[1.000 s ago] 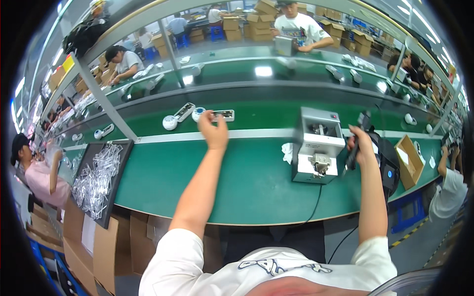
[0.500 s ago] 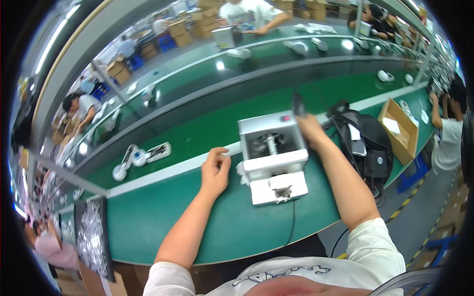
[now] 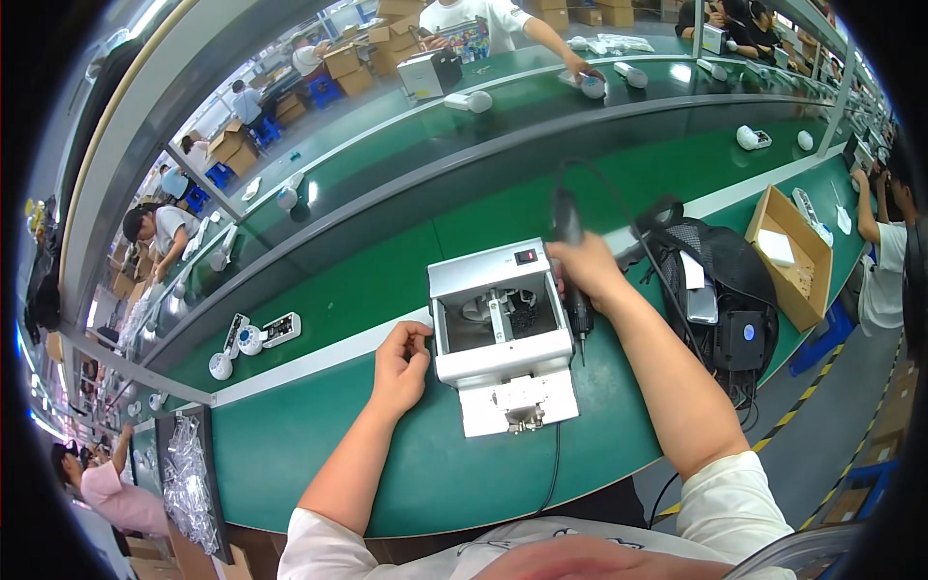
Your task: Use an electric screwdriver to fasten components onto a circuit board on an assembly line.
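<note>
A silver-grey metal machine (image 3: pixel 503 350) with an open top, a shaft inside and a red switch stands on the green bench before me. Its white front block carries small metal fittings. At its right side my right hand (image 3: pixel 588 269) is wrapped round a dark electric screwdriver (image 3: pixel 578 311), held upright with the thin bit pointing down. My left hand (image 3: pixel 400 372) is beside the machine's left wall, fingers curled and nothing visible in them. Its index fingertip is close to the wall; whether it touches, I cannot tell.
Right of the machine lie a black backpack (image 3: pixel 710 256) and an open cardboard box (image 3: pixel 797 261). White round-headed devices (image 3: pixel 249 338) rest on the green conveyor at left. A dark tray (image 3: pixel 205 483) of clear plastic-looking pieces sits far left. Co-workers sit across and at both sides.
My view has shifted, so the machine appears lower and further left. The screwdriver in my right hand now shows down to its bit. Across the bench, a co-worker's hand has reached a white device.
</note>
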A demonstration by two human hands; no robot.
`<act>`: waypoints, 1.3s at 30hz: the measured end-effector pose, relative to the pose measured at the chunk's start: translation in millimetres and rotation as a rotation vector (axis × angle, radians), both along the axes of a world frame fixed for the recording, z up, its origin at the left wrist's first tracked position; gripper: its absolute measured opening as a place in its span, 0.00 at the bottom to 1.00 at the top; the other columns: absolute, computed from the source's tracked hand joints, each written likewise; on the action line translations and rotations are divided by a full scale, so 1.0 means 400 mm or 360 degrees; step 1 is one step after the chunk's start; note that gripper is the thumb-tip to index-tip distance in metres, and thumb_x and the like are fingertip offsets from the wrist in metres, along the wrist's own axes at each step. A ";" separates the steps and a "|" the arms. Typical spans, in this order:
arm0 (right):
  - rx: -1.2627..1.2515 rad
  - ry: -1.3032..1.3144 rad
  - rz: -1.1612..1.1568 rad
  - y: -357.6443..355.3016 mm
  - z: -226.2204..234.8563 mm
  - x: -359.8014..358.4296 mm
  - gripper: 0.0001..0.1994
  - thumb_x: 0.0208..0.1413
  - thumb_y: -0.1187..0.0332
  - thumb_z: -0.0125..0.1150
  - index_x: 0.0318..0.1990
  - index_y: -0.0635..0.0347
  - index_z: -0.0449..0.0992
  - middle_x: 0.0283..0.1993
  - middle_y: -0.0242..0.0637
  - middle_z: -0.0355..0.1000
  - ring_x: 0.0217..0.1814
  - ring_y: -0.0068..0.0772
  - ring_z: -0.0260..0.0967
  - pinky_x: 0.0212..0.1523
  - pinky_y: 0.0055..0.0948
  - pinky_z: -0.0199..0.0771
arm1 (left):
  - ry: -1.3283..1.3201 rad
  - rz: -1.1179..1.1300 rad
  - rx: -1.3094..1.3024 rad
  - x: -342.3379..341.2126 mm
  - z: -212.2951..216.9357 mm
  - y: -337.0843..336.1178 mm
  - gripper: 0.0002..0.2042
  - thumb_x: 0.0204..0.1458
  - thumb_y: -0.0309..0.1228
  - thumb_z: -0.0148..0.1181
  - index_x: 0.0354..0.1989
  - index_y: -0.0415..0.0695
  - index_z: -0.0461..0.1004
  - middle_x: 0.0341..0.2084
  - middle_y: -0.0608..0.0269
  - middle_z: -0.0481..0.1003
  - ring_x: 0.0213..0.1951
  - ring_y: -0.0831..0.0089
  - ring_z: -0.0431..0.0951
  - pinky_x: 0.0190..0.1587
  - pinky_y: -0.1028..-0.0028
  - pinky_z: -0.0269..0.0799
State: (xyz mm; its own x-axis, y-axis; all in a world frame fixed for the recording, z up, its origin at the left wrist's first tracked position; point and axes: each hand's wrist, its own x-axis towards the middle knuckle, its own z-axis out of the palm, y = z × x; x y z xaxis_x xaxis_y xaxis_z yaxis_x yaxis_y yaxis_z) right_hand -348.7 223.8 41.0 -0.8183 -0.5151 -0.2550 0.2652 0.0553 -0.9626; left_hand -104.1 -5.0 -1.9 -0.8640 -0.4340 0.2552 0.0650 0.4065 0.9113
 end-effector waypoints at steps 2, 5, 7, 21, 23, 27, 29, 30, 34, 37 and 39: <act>-0.0001 0.0010 -0.0022 0.003 0.000 0.000 0.14 0.56 0.65 0.66 0.37 0.65 0.67 0.23 0.36 0.69 0.18 0.29 0.69 0.18 0.32 0.73 | -0.0040 -0.0016 -0.0111 0.003 -0.001 0.005 0.11 0.47 0.19 0.52 0.40 0.37 0.72 0.25 0.68 0.67 0.29 0.79 0.65 0.34 0.78 0.63; 0.0013 0.0017 -0.0038 0.001 0.007 0.007 0.14 0.56 0.65 0.66 0.37 0.66 0.67 0.23 0.36 0.69 0.18 0.29 0.69 0.18 0.33 0.73 | -0.0058 -0.0020 -0.0244 0.002 0.005 0.009 0.10 0.46 0.20 0.52 0.38 0.37 0.73 0.25 0.66 0.67 0.28 0.77 0.65 0.34 0.77 0.64; 0.0036 0.0037 -0.0050 0.001 0.018 0.010 0.14 0.56 0.65 0.66 0.36 0.66 0.68 0.23 0.36 0.69 0.18 0.29 0.69 0.18 0.33 0.73 | -0.0054 -0.0030 -0.0278 0.000 0.011 0.011 0.10 0.46 0.20 0.52 0.38 0.37 0.73 0.25 0.65 0.68 0.28 0.77 0.65 0.34 0.77 0.65; 0.0020 0.0208 -0.0111 -0.003 0.011 0.025 0.13 0.55 0.65 0.66 0.34 0.66 0.70 0.22 0.38 0.70 0.18 0.30 0.70 0.19 0.32 0.73 | -0.0038 -0.0103 -0.0356 0.003 0.055 0.037 0.06 0.48 0.21 0.52 0.34 0.38 0.74 0.24 0.62 0.69 0.27 0.75 0.68 0.32 0.74 0.66; 0.0017 0.0233 -0.0122 0.011 0.003 0.014 0.13 0.55 0.65 0.67 0.32 0.66 0.71 0.21 0.38 0.69 0.18 0.31 0.70 0.19 0.32 0.73 | -0.0024 -0.0108 -0.0381 0.003 0.061 0.040 0.06 0.48 0.21 0.52 0.33 0.38 0.74 0.24 0.61 0.69 0.27 0.74 0.68 0.32 0.74 0.66; 0.0137 0.0321 -0.0108 -0.017 -0.016 0.011 0.14 0.54 0.65 0.67 0.29 0.66 0.70 0.19 0.39 0.70 0.16 0.31 0.71 0.16 0.34 0.72 | 0.0072 -0.0085 -0.0337 0.010 -0.002 0.011 0.03 0.48 0.21 0.53 0.31 0.37 0.70 0.22 0.62 0.66 0.25 0.74 0.66 0.30 0.73 0.64; 0.0058 0.0216 -0.0070 -0.016 -0.032 -0.003 0.13 0.53 0.66 0.68 0.30 0.66 0.70 0.19 0.39 0.71 0.16 0.31 0.71 0.16 0.34 0.71 | 0.0061 -0.0083 -0.0318 0.009 -0.001 0.011 0.03 0.48 0.22 0.55 0.30 0.37 0.69 0.21 0.63 0.64 0.25 0.75 0.64 0.29 0.73 0.62; 0.0031 0.0178 -0.0074 -0.016 -0.030 -0.002 0.13 0.53 0.67 0.68 0.31 0.66 0.70 0.19 0.39 0.71 0.16 0.31 0.71 0.16 0.34 0.71 | 0.0042 -0.0051 -0.0287 0.012 -0.004 0.009 0.04 0.49 0.23 0.56 0.29 0.37 0.68 0.21 0.63 0.63 0.25 0.75 0.63 0.29 0.73 0.61; 0.0020 0.0131 -0.0060 -0.002 -0.003 0.015 0.13 0.55 0.68 0.67 0.34 0.70 0.71 0.20 0.39 0.70 0.16 0.30 0.69 0.16 0.33 0.72 | 0.0039 -0.0116 -0.0333 0.011 -0.001 0.007 0.06 0.50 0.25 0.56 0.29 0.37 0.66 0.21 0.64 0.62 0.26 0.76 0.61 0.28 0.72 0.59; 0.0007 0.0091 -0.0073 0.007 0.012 0.019 0.14 0.55 0.68 0.67 0.34 0.68 0.68 0.21 0.39 0.70 0.16 0.30 0.70 0.16 0.33 0.72 | 0.0031 -0.0183 -0.0276 0.011 0.003 0.006 0.06 0.53 0.27 0.55 0.33 0.36 0.71 0.24 0.64 0.70 0.30 0.77 0.68 0.34 0.73 0.65; 0.0007 0.0083 -0.0092 0.005 0.009 0.014 0.14 0.55 0.68 0.67 0.35 0.68 0.67 0.21 0.39 0.70 0.17 0.30 0.70 0.16 0.33 0.72 | 0.0047 -0.0194 -0.0219 0.011 0.006 0.017 0.07 0.53 0.27 0.55 0.36 0.35 0.72 0.26 0.64 0.72 0.33 0.76 0.70 0.37 0.73 0.67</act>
State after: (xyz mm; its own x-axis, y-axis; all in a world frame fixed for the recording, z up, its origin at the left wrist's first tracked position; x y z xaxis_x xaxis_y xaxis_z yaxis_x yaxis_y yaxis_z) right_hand -343.1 225.6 44.4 -0.8588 -0.4659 -0.2131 0.2173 0.0454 -0.9750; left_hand -99.8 1.7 0.5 -0.8994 -0.2856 0.3309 0.1473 0.5148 0.8446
